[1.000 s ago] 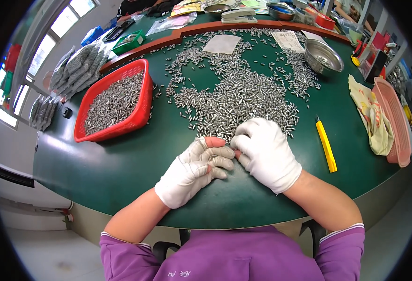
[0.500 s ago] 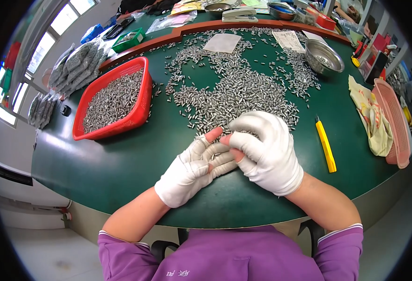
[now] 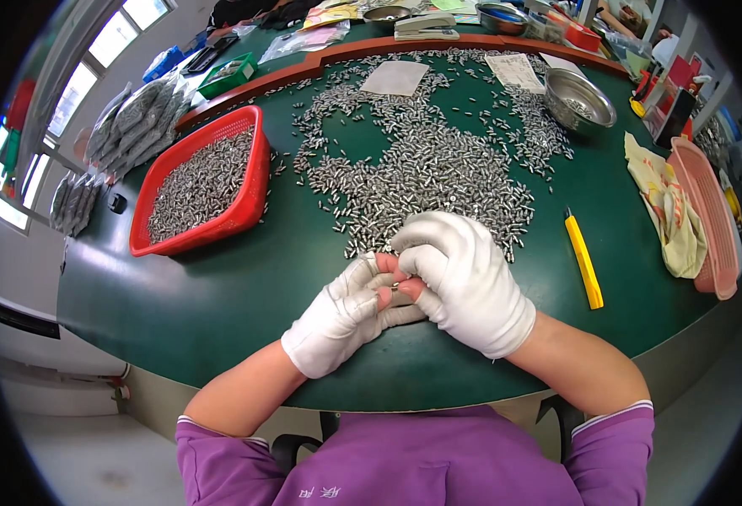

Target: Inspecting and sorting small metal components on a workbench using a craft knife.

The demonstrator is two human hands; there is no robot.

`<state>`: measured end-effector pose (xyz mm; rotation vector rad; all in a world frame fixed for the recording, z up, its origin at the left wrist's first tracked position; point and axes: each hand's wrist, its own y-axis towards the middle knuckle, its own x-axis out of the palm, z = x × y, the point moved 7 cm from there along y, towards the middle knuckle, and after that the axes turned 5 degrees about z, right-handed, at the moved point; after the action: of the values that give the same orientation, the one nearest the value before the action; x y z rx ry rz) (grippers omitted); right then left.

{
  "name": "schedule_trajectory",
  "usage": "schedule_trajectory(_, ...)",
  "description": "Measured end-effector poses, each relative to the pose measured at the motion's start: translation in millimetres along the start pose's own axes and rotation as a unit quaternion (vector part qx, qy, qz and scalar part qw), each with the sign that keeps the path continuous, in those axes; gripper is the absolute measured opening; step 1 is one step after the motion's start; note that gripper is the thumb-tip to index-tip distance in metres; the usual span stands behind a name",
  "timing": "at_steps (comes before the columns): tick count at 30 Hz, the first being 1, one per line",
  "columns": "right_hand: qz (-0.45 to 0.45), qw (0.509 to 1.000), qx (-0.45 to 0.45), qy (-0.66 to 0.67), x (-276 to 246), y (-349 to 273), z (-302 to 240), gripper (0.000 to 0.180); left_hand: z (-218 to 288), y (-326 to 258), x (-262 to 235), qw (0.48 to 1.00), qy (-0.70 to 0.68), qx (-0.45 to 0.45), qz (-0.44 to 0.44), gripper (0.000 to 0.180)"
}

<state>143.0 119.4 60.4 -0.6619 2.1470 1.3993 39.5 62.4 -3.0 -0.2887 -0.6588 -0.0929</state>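
Note:
Both my hands wear white gloves with some fingertips bare. They meet over the near side of a pile of small silvery metal cylinders. My left hand is half curled, palm up, its thumb and fingertip closed at a tiny metal cylinder. My right hand comes over from the right, with thumb and forefinger pinched at that same piece. Its other fingers arch above and hide part of the grip. Which fingertips bear the piece is hard to make out.
Left stands a red plastic basket full of the same cylinders. A yellow cutter knife lies to the right. Beyond are a steel bowl, a pink basket with a cloth, filled bags and a raised brown edge.
My hands have drawn closer, right fingertips moving left and down onto the left ones. The left thumb and finger, apart before with a cylinder lying on the fingers, are now closed together.

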Motion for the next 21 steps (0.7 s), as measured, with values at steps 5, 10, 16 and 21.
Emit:
schedule_trajectory(5, 0.004, 1.0, -0.013, 0.002, 0, -2, 0, 0.023, -2, -2, -15, 0.997, 0.061, -0.014, 0.035, 0.025)
schedule_trajectory(10, 0.018, 1.0, 0.019, 0.009, -3, -3, 5, 0.021, 0, -3, -14, 0.999, 0.033, -0.013, 0.039, 0.023)
schedule_trajectory(16, 0.031, 0.999, 0.007, 0.017, -11, 0, 3, 0.022, -2, -1, -13, 0.999, -0.007, -0.019, 0.03, 0.025)
schedule_trajectory(21, 0.021, 1.0, -0.007, 0.014, -6, -3, 1, 0.025, -3, -1, -16, 0.999, -0.003, -0.02, 0.033, 0.027)
